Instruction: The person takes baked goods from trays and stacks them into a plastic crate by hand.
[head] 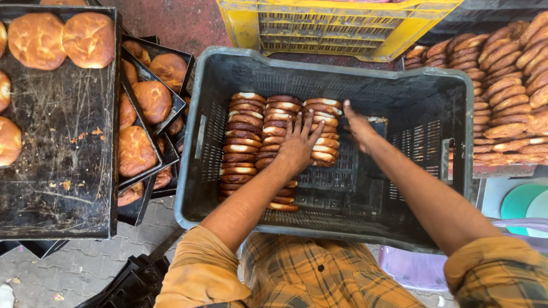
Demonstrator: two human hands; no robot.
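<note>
- Bread rings (285, 122): browned, sesame-pale on the edges, stood on edge in three rows inside the grey plastic crate (228, 74), filling its left half; rows running from the far wall toward the near wall.
- Left hand (298, 142): fingers spread flat, palm pressed down on the middle and right rows, touching the bread directly.
- Right hand (358, 126): just right of the third row, fingers closed loosely around what looks like one more piece of bread at the far wall; grip partly hidden, so cannot tell exactly what is pinched.
- Key relation: rows lying directly under the left hand and immediately left of the right hand; long axis of each row pointing away from the body; bare crate floor lying right of the rows, on the right hand's side.
- Nearby: dark baking trays (63, 142) with round buns (37, 40) on the left, a yellow crate (331, 25) beyond, more stacked rings (508, 85) on the right.
</note>
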